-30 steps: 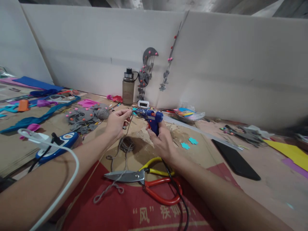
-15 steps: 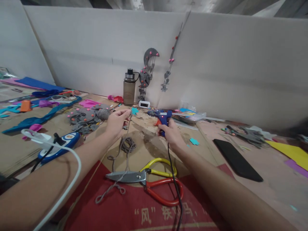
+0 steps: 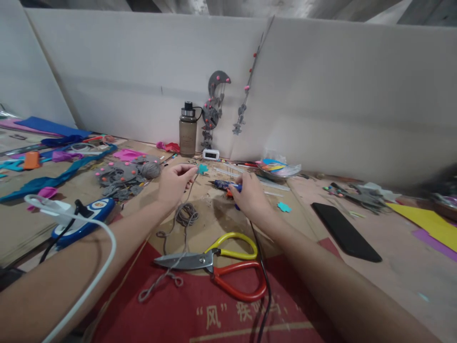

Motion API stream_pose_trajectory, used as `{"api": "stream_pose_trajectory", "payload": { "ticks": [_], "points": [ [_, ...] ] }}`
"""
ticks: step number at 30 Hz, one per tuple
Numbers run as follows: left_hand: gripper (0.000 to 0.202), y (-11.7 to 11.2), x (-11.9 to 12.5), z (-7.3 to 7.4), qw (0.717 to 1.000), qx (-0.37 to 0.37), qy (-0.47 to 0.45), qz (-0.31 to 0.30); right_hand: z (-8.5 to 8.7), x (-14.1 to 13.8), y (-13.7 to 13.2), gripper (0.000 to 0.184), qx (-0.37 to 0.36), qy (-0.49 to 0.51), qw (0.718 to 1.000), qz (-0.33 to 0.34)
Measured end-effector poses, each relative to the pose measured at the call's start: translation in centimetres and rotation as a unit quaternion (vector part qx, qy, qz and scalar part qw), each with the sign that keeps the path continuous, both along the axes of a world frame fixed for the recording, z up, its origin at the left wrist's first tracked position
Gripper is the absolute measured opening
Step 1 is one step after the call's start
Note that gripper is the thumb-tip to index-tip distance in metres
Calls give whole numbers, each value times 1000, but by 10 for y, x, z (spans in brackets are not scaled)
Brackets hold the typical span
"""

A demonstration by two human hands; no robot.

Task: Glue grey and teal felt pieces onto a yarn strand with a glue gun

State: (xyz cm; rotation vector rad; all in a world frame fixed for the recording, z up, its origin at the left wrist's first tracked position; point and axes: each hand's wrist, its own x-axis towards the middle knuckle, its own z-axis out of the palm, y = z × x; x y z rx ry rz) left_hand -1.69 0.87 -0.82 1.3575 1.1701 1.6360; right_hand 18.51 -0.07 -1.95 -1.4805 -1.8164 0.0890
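My left hand (image 3: 174, 183) pinches the end of a grey string (image 3: 184, 215) with a small teal felt piece (image 3: 203, 168) at its tip, held just above the table. The string trails down into a loose coil on the cardboard. My right hand (image 3: 250, 195) lies over the blue glue gun (image 3: 223, 184), which rests low on the table with its nozzle pointing left toward the teal piece. The gun's black cord (image 3: 262, 286) runs back along my right forearm. Large scissors with one yellow and one red handle (image 3: 214, 267) lie between my arms.
A brown bottle (image 3: 187, 129) and small white clock (image 3: 210, 154) stand by the back wall. Grey felt shapes (image 3: 123, 174) lie left, a black flat slab (image 3: 344, 231) right, a teal cutout (image 3: 284, 206) nearby. A white cable (image 3: 96, 281) crosses my left arm.
My right hand has lowered the glue gun from upright in the air down onto the table. The left hand has kept its pinch on the string almost in place.
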Motion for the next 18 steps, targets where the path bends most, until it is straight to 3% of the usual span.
{"api": "stream_pose_trajectory", "payload": {
  "ticks": [2,3,7,9,12,15,18],
  "points": [
    [24,-6,1,3,993,48,100,37,7,-17,-9,16,-18,122,990,72],
    [22,-8,1,5,984,78,148,54,10,-28,-13,17,-56,201,972,112],
    [17,-11,-1,6,945,177,260,86,12,-66,-15,36,-177,469,846,181],
    [15,-9,-2,4,936,195,278,94,13,-78,-14,41,-197,540,792,204],
    [14,-7,-4,1,931,200,289,99,15,-83,-14,38,-204,600,735,242],
    [15,-10,-2,2,937,172,287,101,17,-79,-15,29,-227,607,718,253],
    [19,-15,4,6,963,93,240,78,15,-75,-13,17,-223,582,747,233]
  ]
}}
